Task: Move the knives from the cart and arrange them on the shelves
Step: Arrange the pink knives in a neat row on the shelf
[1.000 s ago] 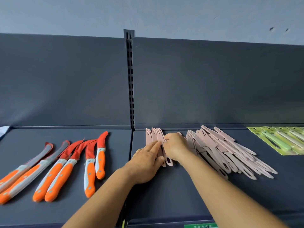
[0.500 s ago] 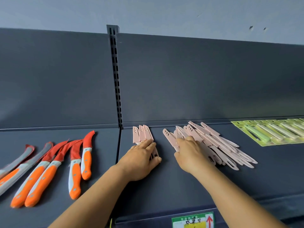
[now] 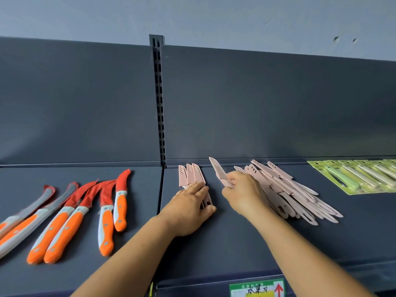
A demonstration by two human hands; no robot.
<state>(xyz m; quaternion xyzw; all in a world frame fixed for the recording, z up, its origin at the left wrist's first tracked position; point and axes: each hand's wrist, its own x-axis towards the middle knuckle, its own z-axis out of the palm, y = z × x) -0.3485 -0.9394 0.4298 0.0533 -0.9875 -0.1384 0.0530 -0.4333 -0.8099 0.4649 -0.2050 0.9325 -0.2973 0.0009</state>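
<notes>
Both bare forearms reach forward and up from the bottom edge. Left hand (image 3: 189,207) lies palm down, fingers straight and together, thumb out to the right, pressing flat on what's under it. Right hand (image 3: 243,192) sits just beside it, knuckles up, fingers curled, pinching a pink sheathed knife (image 3: 219,171) that angles up-left.
</notes>
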